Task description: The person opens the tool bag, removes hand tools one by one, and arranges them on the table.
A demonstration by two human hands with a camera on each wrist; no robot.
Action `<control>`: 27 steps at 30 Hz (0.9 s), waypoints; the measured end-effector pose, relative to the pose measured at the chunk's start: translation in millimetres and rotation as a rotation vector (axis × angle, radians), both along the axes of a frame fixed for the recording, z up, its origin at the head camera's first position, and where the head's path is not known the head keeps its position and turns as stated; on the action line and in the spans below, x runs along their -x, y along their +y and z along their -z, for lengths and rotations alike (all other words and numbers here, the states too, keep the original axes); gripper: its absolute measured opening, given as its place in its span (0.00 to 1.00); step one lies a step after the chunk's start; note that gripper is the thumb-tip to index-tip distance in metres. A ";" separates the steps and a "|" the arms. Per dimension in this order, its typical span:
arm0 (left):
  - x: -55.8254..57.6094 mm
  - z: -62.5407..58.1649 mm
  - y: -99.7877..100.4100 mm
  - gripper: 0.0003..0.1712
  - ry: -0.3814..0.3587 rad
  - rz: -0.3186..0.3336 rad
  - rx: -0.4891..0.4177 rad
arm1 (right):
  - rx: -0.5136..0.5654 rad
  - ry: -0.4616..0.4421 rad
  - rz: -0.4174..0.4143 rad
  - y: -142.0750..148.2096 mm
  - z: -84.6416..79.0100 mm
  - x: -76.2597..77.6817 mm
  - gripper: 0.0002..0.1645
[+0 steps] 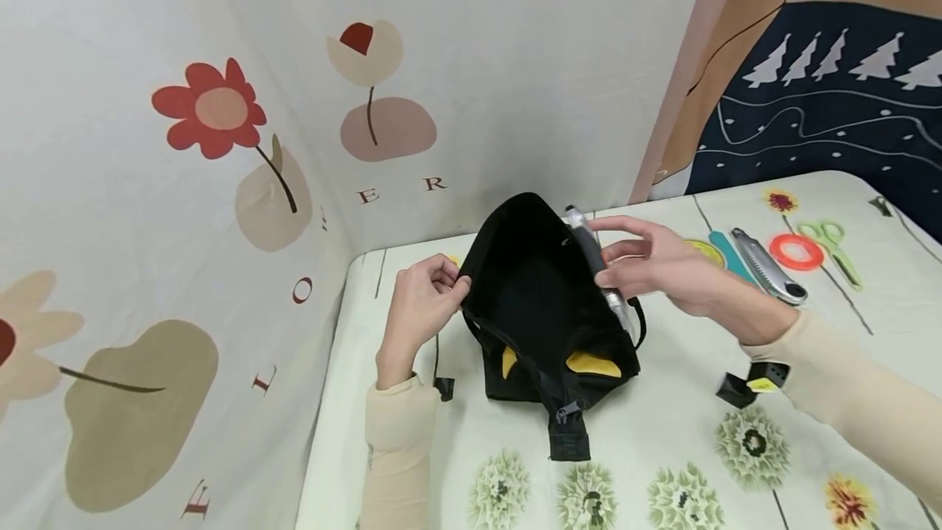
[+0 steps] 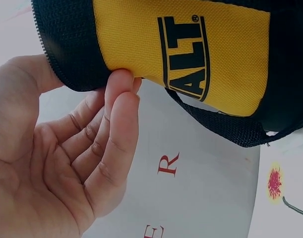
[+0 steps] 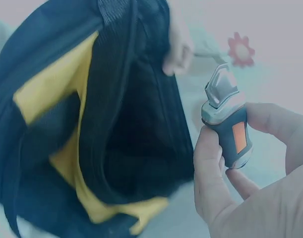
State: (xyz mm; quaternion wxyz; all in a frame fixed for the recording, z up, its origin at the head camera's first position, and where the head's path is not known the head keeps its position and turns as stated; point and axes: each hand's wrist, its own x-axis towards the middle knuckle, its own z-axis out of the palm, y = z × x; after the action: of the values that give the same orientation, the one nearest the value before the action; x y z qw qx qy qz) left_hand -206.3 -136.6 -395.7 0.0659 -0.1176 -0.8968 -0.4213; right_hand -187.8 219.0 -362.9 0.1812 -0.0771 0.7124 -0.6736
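Observation:
A black tool bag [image 1: 515, 350] with yellow panels stands unzipped, its dark mouth facing up. At its left rim, my left hand [image 1: 423, 305] pinches the zippered edge between thumb and fingers; the left wrist view shows the fingertips against the yellow panel [image 2: 230, 54]. My right hand [image 1: 658, 260] holds a slim silver-and-black hand tool [image 3: 233, 129] with an orange patch, gripped between thumb and fingers. In the head view the tool lies along the bag's right rim, tilted. The bag's deep inside is too dark to make out.
Right of the bag lie a yellow roll [image 1: 708, 252], a turquoise-handled item [image 1: 728, 256], a grey utility knife [image 1: 765, 264], an orange tape ring [image 1: 796, 253] and green scissors [image 1: 832, 248]. A flower-printed cloth [image 1: 684, 432] covers the table; a printed curtain [image 1: 515, 88] hangs behind.

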 end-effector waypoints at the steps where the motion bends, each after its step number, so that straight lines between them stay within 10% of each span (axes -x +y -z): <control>1: 0.0 -0.1 0.2 0.05 -0.004 -0.001 0.000 | 0.019 -0.003 0.017 8.4 1.2 -0.5 0.41; 27: 2.4 -5.6 1.5 0.05 0.005 0.005 0.009 | 0.343 0.112 0.358 177.6 49.9 -16.8 0.43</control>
State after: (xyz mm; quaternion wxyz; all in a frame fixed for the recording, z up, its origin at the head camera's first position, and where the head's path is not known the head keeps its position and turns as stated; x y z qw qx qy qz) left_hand -208.7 -135.1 -390.1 0.0665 -0.1212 -0.8982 -0.4173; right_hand -171.0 396.5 -412.8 0.0034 -0.0166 0.5987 -0.8008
